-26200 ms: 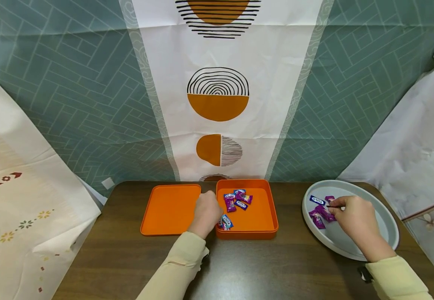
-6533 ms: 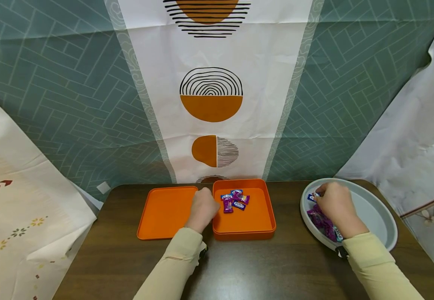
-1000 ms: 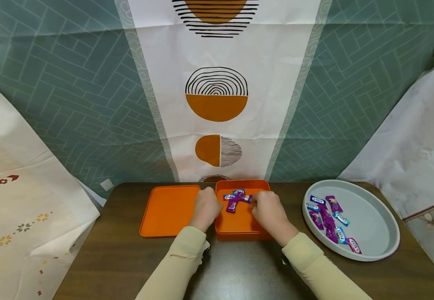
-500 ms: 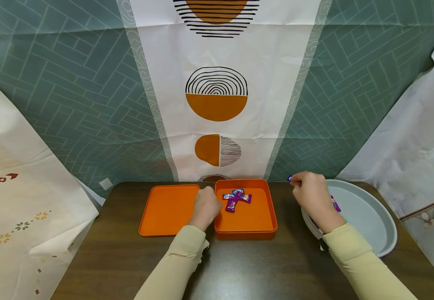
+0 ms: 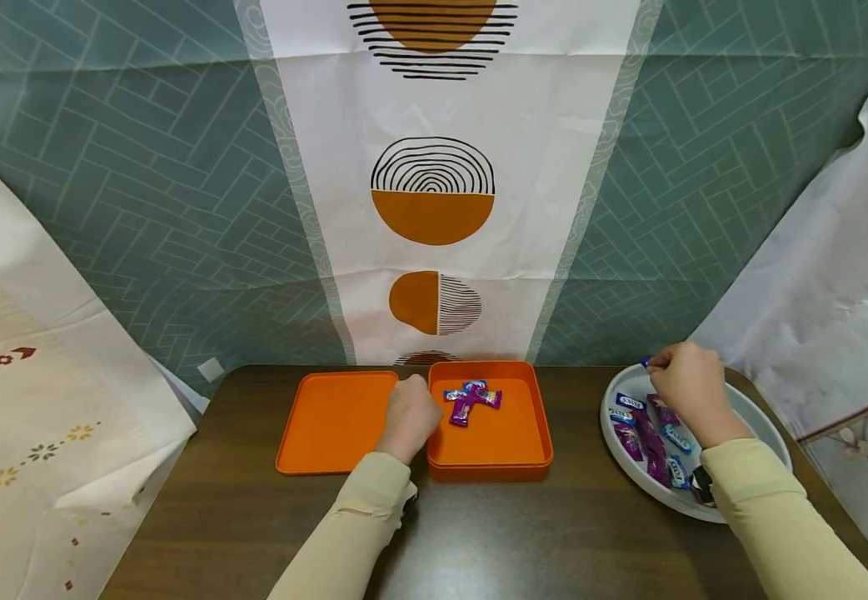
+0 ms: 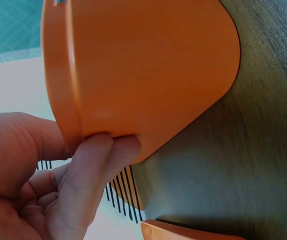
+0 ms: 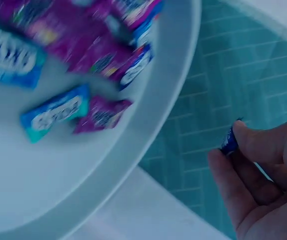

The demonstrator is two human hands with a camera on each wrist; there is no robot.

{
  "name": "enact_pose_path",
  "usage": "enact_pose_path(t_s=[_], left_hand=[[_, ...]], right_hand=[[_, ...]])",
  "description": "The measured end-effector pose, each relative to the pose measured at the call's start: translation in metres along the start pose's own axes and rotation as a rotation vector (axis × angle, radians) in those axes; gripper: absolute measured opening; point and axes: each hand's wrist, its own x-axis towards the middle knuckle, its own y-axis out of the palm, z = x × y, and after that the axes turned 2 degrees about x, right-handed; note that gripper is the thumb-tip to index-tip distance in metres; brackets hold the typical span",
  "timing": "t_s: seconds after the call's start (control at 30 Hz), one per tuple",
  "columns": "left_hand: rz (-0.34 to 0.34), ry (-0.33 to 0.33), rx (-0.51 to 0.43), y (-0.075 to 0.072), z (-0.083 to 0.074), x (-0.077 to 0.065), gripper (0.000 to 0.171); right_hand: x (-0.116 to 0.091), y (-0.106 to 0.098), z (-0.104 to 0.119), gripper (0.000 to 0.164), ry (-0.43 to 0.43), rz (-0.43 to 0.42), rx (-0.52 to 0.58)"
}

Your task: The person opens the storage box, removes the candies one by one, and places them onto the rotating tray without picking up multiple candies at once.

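Observation:
My left hand (image 5: 409,419) grips the near left wall of an orange box (image 5: 527,446); in the left wrist view thumb and fingers pinch the orange box wall (image 6: 148,75). Several purple and blue wrapped candies (image 5: 461,412) lie in the box's back left part. My right hand (image 5: 692,392) is raised over the far side of a round grey tray (image 5: 767,425). Between its thumb and fingertips it pinches a dark blue wrapped candy (image 7: 229,142), held apart from the tray rim. More candies in purple, blue and red wrappers, such as a blue one (image 7: 56,112), lie in the tray's left part.
A flat orange lid (image 5: 336,425) lies on the brown wooden table (image 5: 471,542), left of the box. A patterned green and white cloth (image 5: 434,108) hangs right behind the table's back edge. Pale cloths (image 5: 37,400) hang at both sides.
My right hand has taken a blue candy out of the orange box and carried it right, over the round tray. Over the longer span, more candies came to lie in the tray. The left hand stays put.

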Motion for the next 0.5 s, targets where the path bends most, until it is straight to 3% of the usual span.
enact_pose_path(t_s=[0.2, 0.5], left_hand=[[-0.002, -0.006, 0.013, 0.001, 0.001, 0.000, 0.021], [0.002, -0.015, 0.019, 0.000, 0.000, 0.000, 0.022]], right_hand=[[0.005, 0.007, -0.017, 0.011, 0.027, 0.151, -0.025], [0.014, 0.020, -0.024, 0.007, -0.038, 0.290, -0.066]])
